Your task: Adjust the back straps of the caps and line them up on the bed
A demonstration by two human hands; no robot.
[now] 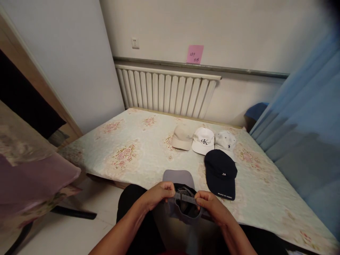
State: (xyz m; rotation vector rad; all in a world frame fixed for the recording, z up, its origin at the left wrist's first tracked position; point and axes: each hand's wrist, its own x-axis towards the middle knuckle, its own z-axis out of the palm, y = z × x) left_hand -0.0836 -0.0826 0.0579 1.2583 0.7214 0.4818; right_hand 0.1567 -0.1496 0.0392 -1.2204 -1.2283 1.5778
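Note:
A grey baseball cap is held low in front of me, its brim pointing away and its back strap and opening facing me. My left hand pinches the left end of the strap, and my right hand pinches the right end. Just beyond my right hand lies a navy cap, brim toward me. Behind it, in a row on the bed, sit a beige cap, a white cap with black letters and a white cap with a small dark logo.
The caps lie on a bed with a floral cover. A white radiator runs along the wall under a pink note. On the right hangs a blue curtain, with a blue item beside it. Pink fabric is at left.

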